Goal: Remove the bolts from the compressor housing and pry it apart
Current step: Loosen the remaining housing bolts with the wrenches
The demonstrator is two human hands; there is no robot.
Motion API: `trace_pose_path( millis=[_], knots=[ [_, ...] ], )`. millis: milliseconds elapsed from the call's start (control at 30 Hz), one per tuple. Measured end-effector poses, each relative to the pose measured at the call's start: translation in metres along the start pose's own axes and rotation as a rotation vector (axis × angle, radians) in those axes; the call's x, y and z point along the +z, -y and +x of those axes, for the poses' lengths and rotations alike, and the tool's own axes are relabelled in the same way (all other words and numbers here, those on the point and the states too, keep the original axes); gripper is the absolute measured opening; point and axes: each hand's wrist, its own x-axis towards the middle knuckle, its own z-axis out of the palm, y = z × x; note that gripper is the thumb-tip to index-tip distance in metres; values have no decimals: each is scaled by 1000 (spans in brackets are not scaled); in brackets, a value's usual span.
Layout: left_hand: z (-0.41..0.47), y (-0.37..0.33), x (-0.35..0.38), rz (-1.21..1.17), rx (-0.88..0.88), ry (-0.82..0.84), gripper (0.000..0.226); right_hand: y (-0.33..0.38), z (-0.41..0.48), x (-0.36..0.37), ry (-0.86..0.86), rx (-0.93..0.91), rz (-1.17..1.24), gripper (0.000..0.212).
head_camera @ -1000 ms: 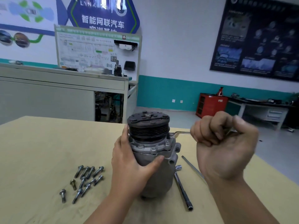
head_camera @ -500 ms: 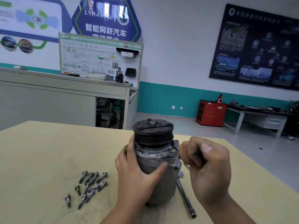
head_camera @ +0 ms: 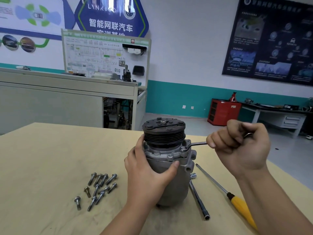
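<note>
While the left grip (head_camera: 147,175) wraps round the grey compressor (head_camera: 174,185), the right grip (head_camera: 240,150) is closed in a fist round the wrench (head_camera: 196,144) handle. The compressor stands upright in the middle of the table (head_camera: 50,158), pulley on top. The wrench ring sits on a bolt (head_camera: 184,148) at the 3 o'clock side of the rim. To do this well, it seems best that the ring sits flat and all the way down on the bolt, the pull is slow and even, and the left grip squeezes hard so the compressor does not tip. Loose bolts (head_camera: 100,185) lie at its 8 o'clock, a screwdriver (head_camera: 242,207) at 4 o'clock
</note>
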Motion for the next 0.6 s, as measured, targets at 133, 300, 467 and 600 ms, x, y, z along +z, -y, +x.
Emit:
trace_pose_path(
  millis=[133, 300, 467, 600],
  knots=[
    [1, -1, 1, -6, -3, -3, 104, -9, 19, -8, -36, 105, 107, 31],
    [-1, 1, 3, 2, 2, 0, 99, -34, 38, -12, -195, 197, 211, 14],
    [-2, 3, 4, 11, 27, 2, 93, -55, 44, -15, -291, 329, -141, 22],
    [-2, 4, 5, 17, 37, -10, 93, -50, 30, -23, -129, 435, -175, 17]
  ],
)
